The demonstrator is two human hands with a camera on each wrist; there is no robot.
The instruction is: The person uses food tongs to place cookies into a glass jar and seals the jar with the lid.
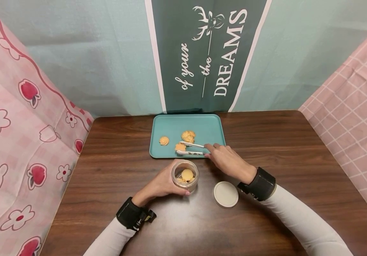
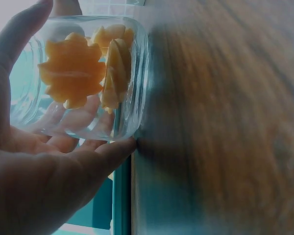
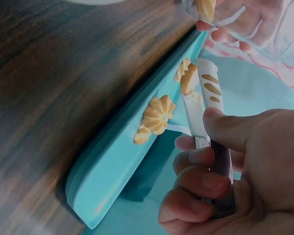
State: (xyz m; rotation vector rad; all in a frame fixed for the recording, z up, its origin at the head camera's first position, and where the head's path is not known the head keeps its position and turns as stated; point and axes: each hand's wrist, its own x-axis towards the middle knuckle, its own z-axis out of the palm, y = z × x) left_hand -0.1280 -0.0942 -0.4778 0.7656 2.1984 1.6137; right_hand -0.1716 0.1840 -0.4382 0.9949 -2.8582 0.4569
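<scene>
One left hand (image 1: 164, 182) gripped a glass jar (image 1: 192, 186). The right hand (image 1: 229, 160) held tongs (image 3: 214, 106), a cookie (image 3: 188, 79) between their tips.

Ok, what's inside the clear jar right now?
Cookies sit inside the clear jar: the left wrist view shows a scalloped one, with others beside it. They overlap, so the exact count is hidden.

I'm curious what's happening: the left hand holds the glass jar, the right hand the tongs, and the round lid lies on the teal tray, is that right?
Not quite: the head view shows the round lid lying on the wooden table, not the teal tray. The left hand holds the glass jar and the right hand the tongs.
</scene>
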